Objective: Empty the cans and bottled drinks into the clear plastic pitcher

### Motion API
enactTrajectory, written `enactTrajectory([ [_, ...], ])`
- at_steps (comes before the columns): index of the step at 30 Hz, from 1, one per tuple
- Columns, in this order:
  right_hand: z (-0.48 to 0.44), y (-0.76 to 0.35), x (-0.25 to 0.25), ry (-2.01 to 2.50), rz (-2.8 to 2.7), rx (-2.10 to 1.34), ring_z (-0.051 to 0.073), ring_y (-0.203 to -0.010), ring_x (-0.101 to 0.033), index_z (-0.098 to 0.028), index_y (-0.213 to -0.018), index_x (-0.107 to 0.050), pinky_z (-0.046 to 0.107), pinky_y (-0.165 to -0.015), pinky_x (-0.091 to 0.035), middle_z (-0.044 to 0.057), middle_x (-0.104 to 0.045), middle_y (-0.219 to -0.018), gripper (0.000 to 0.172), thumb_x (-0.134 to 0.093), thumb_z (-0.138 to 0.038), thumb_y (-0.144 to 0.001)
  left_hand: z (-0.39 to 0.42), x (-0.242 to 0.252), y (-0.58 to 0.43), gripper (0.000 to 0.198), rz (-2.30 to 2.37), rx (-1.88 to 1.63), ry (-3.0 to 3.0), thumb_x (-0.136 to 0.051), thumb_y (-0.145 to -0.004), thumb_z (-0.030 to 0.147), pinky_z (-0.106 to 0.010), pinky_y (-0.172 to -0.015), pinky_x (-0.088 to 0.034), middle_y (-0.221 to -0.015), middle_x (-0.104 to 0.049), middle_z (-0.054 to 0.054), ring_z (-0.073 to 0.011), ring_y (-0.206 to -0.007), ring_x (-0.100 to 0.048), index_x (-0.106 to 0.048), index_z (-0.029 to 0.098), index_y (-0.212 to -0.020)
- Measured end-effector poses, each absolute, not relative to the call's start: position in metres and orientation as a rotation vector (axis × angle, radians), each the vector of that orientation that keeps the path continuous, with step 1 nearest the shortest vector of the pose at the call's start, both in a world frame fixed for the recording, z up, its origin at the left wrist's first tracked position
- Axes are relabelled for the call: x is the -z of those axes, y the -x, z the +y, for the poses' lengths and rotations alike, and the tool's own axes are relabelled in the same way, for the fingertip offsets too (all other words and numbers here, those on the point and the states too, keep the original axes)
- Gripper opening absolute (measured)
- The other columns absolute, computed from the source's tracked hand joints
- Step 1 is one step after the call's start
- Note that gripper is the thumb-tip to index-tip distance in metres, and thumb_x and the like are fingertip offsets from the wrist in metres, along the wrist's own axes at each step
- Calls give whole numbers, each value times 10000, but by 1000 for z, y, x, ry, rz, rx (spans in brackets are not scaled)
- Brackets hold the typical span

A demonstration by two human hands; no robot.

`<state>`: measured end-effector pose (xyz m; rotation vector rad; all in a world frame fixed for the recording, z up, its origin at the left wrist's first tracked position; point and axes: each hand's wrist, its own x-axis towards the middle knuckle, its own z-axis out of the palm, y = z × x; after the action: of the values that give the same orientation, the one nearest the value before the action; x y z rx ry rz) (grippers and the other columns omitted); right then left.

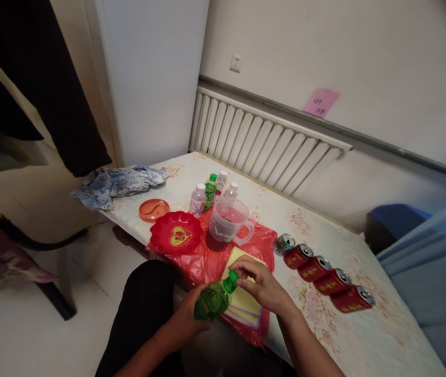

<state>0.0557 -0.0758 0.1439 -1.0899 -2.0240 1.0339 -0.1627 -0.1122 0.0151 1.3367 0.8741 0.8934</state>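
Observation:
A green plastic bottle (212,301) is tilted over the table's near edge, its neck pointing up and right. My left hand (189,311) wraps round its body from the left. At the neck, the fingers of my right hand (256,280) close on the green cap (233,275). Whether the cap is loose cannot be told. Below my right hand lie yellow cloths (246,308) on a red plastic bag (195,266). Just beyond stands a clear measuring jug (225,222) with its handle to the right.
Several drink cans (333,280) stand in a slanting row on the right. A red scalloped plate (164,230), an orange lid (154,209) and a blue patterned cloth (124,184) are on the left. Small bottles (198,201) stand behind the jug. A radiator (262,139) lines the wall.

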Motion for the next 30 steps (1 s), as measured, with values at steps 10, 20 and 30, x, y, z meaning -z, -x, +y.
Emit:
enactTrajectory([
  [10,-103,-70,-157,1181,-2084,-891,160,-769,-532,-221,-1032,-697,294,-737,-435,37,-589,-914,182,-658,-196,-856,-115,-21,146,812,881,-833,-1345,-618,-525,38,-348,-906,-460,-1239,-606,-66,-279,-1108,-552,-510,186,-1315],
  [20,-113,-87,-152,1242,-2092,-766,166,-784,-566,-229,-1020,-711,300,-743,-454,42,-618,-915,198,-646,-161,-846,-119,-30,131,752,851,-791,-1381,-603,-522,61,-310,-841,-446,-1095,-628,-24,-233,-984,-564,-532,178,-1261],
  [30,-116,-96,-153,1211,-2094,-722,174,-790,-581,-212,-1001,-726,308,-747,-469,60,-636,-914,160,-630,-269,-887,-119,-40,123,651,819,-742,-1393,-581,-513,53,-271,-752,-432,-1001,-640,13,-203,-900,-553,-595,185,-1150],
])
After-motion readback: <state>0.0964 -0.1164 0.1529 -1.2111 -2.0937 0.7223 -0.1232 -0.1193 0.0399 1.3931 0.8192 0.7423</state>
